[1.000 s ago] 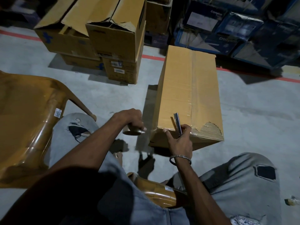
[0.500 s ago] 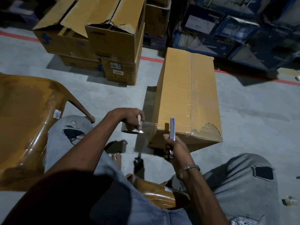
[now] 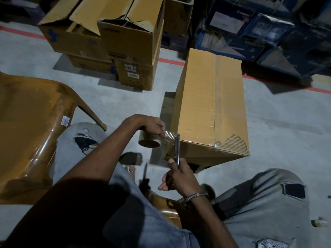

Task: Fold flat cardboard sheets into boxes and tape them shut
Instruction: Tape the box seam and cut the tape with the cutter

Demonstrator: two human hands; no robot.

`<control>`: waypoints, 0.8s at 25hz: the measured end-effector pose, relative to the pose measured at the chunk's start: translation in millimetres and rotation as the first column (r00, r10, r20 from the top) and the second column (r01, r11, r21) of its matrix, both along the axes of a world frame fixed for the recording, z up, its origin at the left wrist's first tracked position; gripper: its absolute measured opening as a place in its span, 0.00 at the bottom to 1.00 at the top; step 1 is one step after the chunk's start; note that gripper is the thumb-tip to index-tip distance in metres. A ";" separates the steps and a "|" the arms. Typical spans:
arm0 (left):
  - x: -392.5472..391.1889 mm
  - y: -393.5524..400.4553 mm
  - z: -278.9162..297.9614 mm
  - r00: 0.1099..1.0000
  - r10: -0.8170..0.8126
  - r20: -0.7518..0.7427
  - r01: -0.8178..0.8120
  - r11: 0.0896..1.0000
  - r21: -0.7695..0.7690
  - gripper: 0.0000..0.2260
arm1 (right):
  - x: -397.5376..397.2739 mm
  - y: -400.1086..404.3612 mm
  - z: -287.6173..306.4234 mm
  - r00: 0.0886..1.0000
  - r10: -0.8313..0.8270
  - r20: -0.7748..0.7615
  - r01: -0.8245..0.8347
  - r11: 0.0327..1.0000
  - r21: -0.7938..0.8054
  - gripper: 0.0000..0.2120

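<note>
Concrete floor (image 3: 279, 133) bears taped box (image 3: 209, 104); stacked cartons (image 3: 129, 42) behind.

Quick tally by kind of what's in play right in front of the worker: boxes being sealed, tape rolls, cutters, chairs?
Box being sealed: 1, the long cardboard box on the floor.
Tape rolls: 1, the clear tape roll gripped by the left hand.
Cutters: 1, the blade held by the right hand.
Chairs: 2, the brown chair alongside and the one sat on.
Total: 5.

Ripped pale-grey jeans (image 3: 268, 203) (dark patches) — bare forearms, silver bracelet (image 3: 195, 196).
</note>
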State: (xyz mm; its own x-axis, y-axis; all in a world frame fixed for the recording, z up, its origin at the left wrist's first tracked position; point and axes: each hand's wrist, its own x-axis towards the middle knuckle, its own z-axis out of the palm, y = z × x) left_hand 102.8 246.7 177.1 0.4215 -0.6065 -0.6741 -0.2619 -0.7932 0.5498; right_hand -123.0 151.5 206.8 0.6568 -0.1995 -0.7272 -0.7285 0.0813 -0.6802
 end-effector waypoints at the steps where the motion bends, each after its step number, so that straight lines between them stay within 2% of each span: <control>1: -0.1 0.0 -0.3 1.000 -0.004 0.010 0.004 1.000 -0.015 0.13 | -0.2 1.5 0.9 0.999 0.032 0.004 -0.032 0.996 -0.082 0.14; 4: 0.6 0.8 -2.4 0.999 -0.033 0.041 0.034 0.999 -0.039 0.07 | -1.0 5.5 -5.0 0.994 0.102 0.027 -0.085 0.923 -0.374 0.17; 6: 1.1 0.5 -4.0 0.999 -0.031 0.045 0.034 0.998 -0.052 0.07 | -0.3 6.5 -8.2 0.979 0.201 0.031 -0.139 0.774 -0.618 0.21; 8: -0.1 -0.7 -3.7 0.998 -0.029 0.049 0.032 0.998 -0.049 0.08 | 1.3 6.6 -7.7 0.966 0.260 -0.008 -0.176 0.632 -0.755 0.23; 13: 0.0 -2.6 -3.6 0.996 -0.049 0.073 0.052 0.998 -0.046 0.08 | 5.7 12.0 -1.5 0.945 0.303 -0.122 -0.269 0.509 -0.818 0.21; 20: 1.1 -4.1 -6.3 0.995 -0.056 0.084 0.060 0.997 -0.046 0.06 | 14.9 16.1 1.9 0.914 0.315 -0.257 -0.376 0.416 -0.828 0.21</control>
